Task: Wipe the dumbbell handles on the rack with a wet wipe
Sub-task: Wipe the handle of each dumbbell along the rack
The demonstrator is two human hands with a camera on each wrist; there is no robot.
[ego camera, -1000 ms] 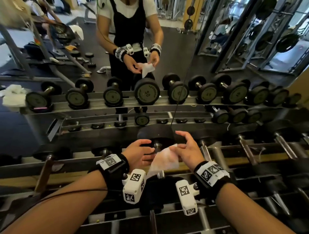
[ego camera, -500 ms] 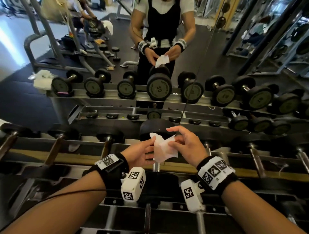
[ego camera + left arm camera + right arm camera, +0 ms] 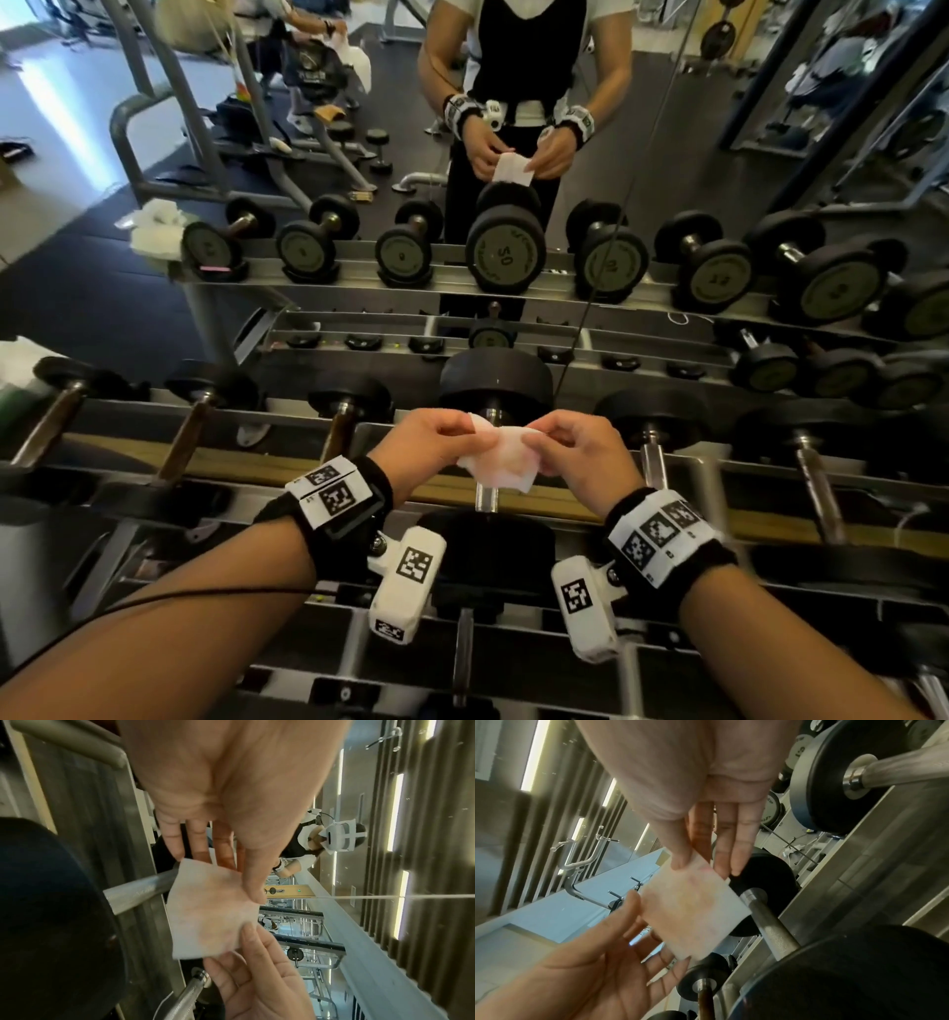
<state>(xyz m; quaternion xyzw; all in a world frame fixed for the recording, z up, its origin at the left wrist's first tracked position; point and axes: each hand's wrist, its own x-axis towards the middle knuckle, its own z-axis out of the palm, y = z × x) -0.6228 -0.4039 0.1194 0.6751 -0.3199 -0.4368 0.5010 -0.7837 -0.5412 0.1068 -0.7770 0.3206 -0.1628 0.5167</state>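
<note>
Left hand (image 3: pixel 426 447) & right hand (image 3: pixel 575 452) each pinch an edge of a white square wet wipe (image 3: pixel 500 460) (faintly pink-stained), stretched above a steel dumbbell handle (image 3: pixel 487 496) w/ black rubber heads.

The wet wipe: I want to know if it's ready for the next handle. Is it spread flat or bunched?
Spread flat: the wet wipe is a small square pinched between the left hand and right hand.

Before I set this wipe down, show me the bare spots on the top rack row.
Bare rack rail shows between the rusty handles left of centre, and again between the steel handles right of centre. The centre handle is crowded: the left hand and right hand pinch the wet wipe above it.
</note>
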